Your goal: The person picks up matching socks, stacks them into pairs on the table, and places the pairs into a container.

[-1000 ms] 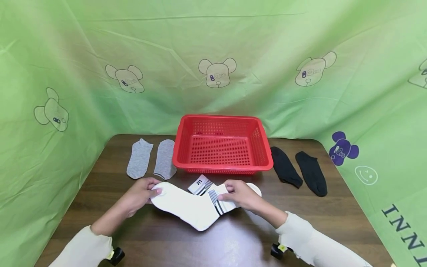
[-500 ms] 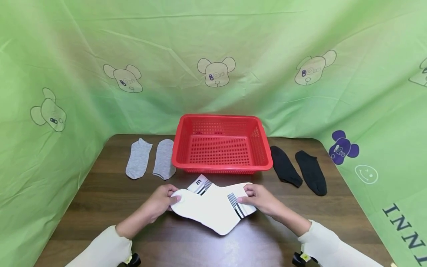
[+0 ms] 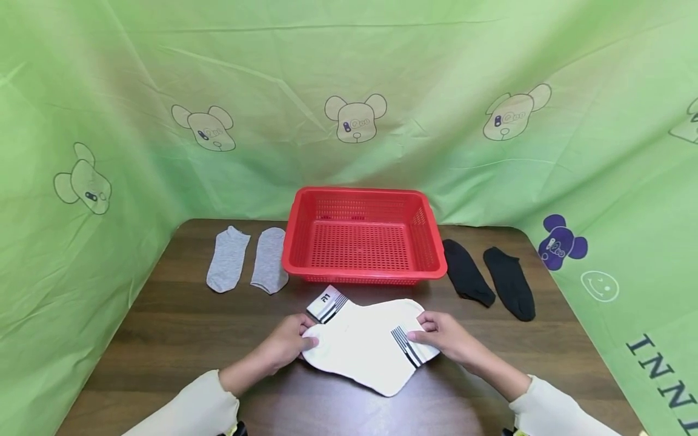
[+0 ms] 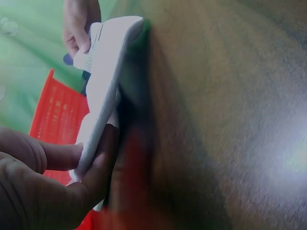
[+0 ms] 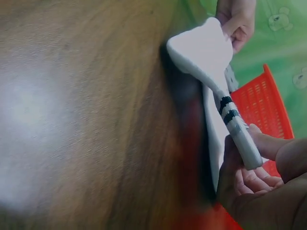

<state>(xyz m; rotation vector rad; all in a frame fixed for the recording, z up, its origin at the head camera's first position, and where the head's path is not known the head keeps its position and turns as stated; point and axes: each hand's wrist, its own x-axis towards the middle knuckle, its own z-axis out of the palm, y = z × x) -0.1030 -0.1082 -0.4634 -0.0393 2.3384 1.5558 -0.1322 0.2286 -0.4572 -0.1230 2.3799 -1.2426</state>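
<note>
A white ankle sock [image 3: 365, 357] with dark stripes at its cuff is stretched sideways between both hands, heel toward the near edge. My left hand [image 3: 286, 345] pinches the toe end between thumb and fingers. At the cuff, my right hand [image 3: 447, 337] pinches the striped end the same way. In the right wrist view the sock [image 5: 199, 55] is held up off the wood, seen along its edge. Beneath it lies a second white sock, its striped, lettered cuff [image 3: 328, 304] showing at the upper left; the held sock hides much of the rest.
A red plastic basket [image 3: 364, 272] with mesh sides stands at the back of the brown wooden table [image 3: 180, 327]. Two grey socks [image 3: 228, 260] lie to its left, two black socks [image 3: 509, 283] to its right. A green printed curtain [image 3: 262, 72] encloses the table.
Both hands have carried the held white sock to the right and slightly nearer, so it lies more over the second white sock. Basket, grey socks and black socks stay put.
</note>
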